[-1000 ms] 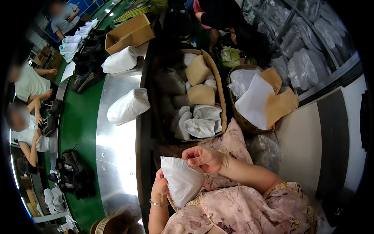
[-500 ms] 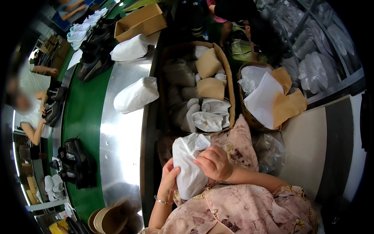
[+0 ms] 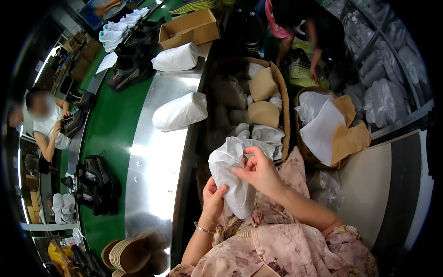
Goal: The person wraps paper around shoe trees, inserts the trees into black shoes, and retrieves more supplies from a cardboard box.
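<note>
A white paper-wrapped bundle [image 3: 240,198], rounded at its lower end and crumpled at the top, is held upright above my lap. My left hand [image 3: 213,199] grips its lower left side, the thumb on the front. At the upper right, my right hand [image 3: 259,173] pinches the edge of the wrapping paper between thumb and fingers. What lies inside the wrapping is hidden. Two similar white wrapped bundles lie on the metal ledge to my left, the closer one [image 3: 180,111] and a farther one [image 3: 176,57].
Ahead stands a carton [image 3: 287,111] of white and tan stuffing forms. Right of it, a bin [image 3: 318,159] holds white and tan sheets. Dark shoes [image 3: 97,184] sit on the green conveyor [image 3: 104,134]; tan curved pieces [image 3: 127,254] stack at lower left. Co-workers are across the conveyor and ahead.
The bundle and both hands have risen slightly and moved right. My right hand has gone from closed fingers on the bundle's side to pinching the paper near its top. The view has shifted.
</note>
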A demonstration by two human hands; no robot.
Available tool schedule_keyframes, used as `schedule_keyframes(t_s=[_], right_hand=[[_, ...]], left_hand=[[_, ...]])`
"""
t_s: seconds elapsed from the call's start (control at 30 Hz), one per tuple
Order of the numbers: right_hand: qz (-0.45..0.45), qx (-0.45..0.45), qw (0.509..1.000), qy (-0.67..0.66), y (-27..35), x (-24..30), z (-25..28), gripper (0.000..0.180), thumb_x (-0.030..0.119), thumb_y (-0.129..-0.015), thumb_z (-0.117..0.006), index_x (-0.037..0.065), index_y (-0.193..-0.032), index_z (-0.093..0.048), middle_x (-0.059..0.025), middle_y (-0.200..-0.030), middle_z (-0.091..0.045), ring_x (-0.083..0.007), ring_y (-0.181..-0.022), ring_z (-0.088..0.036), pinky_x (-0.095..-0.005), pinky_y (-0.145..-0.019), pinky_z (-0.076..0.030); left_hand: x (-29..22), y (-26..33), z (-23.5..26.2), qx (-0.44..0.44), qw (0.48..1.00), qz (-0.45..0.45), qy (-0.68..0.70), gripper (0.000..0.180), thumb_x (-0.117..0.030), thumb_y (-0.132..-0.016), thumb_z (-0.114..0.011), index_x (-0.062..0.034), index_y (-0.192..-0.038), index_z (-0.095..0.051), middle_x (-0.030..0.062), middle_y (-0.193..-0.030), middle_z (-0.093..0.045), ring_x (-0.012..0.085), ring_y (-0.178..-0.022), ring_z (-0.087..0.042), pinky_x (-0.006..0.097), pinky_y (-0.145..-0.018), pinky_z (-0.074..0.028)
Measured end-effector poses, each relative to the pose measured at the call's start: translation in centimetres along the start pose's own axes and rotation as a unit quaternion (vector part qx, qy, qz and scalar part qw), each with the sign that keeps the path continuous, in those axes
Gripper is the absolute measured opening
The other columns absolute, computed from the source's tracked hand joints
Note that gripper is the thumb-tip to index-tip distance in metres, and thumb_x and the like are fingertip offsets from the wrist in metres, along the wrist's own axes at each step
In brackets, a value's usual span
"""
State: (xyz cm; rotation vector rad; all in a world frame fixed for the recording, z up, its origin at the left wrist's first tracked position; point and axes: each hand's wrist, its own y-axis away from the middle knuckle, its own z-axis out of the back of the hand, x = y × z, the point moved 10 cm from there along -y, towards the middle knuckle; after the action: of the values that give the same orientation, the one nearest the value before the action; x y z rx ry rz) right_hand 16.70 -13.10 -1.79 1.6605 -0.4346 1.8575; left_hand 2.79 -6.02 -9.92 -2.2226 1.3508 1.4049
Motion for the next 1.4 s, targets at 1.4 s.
schedule_keyframes(t_s=[1.4], right_hand=[[0.497,0.088,0.694,0.514,8.4,5.0,-7.7,0.026,0.019,-0.072,-0.055,0.005,-0.093,-0.063,-0.0142,-0.122,-0.053,-0.0280,-0.103,-0.047,-0.0387,-0.078,-0.039]], left_hand=[[3.4,-2.5,-2.1,0.015,0.973,0.088,0.213,0.043,-0.023,-0.089,-0.050,-0.0011,-0.126,-0.043,0.0145,-0.119,-0.053,0.0251,-0.104,-0.056,0.038,-0.089,-0.048]])
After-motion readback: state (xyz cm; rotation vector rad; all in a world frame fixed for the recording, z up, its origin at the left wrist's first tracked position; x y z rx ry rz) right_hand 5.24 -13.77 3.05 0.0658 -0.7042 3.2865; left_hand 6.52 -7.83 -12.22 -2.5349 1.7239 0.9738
